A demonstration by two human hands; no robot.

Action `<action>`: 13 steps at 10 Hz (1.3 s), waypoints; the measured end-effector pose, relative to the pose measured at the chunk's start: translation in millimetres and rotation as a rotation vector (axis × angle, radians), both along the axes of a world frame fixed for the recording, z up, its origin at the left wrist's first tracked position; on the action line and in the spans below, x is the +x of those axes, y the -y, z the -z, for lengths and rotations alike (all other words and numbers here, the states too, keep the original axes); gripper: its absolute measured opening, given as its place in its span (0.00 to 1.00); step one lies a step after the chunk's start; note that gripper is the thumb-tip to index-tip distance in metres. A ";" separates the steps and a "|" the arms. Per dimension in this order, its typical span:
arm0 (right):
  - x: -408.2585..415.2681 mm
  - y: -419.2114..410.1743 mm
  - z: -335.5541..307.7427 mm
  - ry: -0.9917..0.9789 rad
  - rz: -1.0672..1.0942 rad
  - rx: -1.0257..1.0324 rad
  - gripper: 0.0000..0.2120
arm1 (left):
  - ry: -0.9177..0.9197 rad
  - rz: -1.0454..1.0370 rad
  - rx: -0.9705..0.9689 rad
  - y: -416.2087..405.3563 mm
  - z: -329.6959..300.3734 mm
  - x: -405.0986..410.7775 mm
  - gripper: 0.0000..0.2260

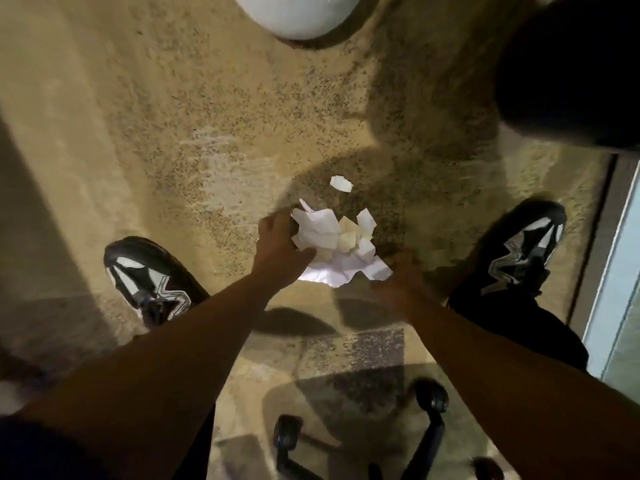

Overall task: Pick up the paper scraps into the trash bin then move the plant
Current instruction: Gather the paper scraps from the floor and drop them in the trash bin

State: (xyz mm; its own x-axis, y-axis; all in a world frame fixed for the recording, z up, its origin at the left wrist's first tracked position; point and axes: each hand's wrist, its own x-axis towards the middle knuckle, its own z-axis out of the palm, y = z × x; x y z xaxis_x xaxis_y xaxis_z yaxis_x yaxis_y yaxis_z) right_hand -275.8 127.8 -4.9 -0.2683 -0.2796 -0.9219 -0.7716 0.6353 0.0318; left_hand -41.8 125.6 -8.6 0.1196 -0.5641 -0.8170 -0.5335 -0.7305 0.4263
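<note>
A heap of crumpled white paper scraps (pixel 337 242) lies on the tan carpet between my feet. One small scrap (pixel 341 183) sits apart, just beyond the heap. My left hand (pixel 278 245) is at the heap's left edge with fingers curled against the paper. At the heap's lower right edge is my right hand (pixel 403 282), blurred, touching the paper. A dark round thing (pixel 571 71), maybe the bin, fills the top right corner. The plant is out of view.
A white rounded object (pixel 298 15) stands at the top centre on the carpet. My shoes are at the left (pixel 149 278) and right (pixel 523 251). Black chair casters (pixel 429 400) are behind me at the bottom. A glass panel edge (pixel 620 258) runs along the right.
</note>
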 end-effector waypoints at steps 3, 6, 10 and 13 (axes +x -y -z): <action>13.6 -1.4 29.7 -0.023 -0.485 -0.053 0.10 | 0.208 0.369 -0.182 11.5 28.1 -21.9 0.29; 19.4 31.7 13.8 0.415 -0.104 -0.441 0.08 | 0.029 0.122 0.018 33.3 26.2 9.5 0.23; 56.7 48.2 29.1 0.434 -0.363 -0.366 0.41 | 0.023 0.349 -0.099 3.2 25.0 11.8 0.39; 58.0 64.7 24.0 0.347 -0.096 -0.522 0.06 | 0.022 -0.023 -0.066 2.0 20.0 -13.4 0.23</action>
State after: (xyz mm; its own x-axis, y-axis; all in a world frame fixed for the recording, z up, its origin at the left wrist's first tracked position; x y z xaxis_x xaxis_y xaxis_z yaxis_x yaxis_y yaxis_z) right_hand -217.7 63.1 -28.8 0.0705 -0.7239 -0.6863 -0.7358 0.4268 -0.5258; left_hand -55.2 123.6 -28.6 0.1512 -0.6136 -0.7750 -0.5266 -0.7135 0.4622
